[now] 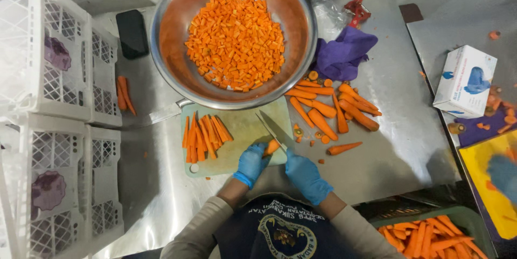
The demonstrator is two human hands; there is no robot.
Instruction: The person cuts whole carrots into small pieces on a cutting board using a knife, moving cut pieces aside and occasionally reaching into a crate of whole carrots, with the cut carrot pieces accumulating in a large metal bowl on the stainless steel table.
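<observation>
My left hand, in a blue glove, holds a carrot piece on the pale green cutting board. My right hand, also gloved in blue, grips a knife whose blade points away over the board, right beside the carrot piece. Carrot sticks lie on the board's left side. Just beyond the board stands a large steel bowl full of diced carrot. Peeled whole carrots lie in a heap to the right of the board.
White plastic crates stand along the left. A purple cloth, a red peeler and a black phone lie at the back. A glove box sits right; a green crate of carrots is at bottom right.
</observation>
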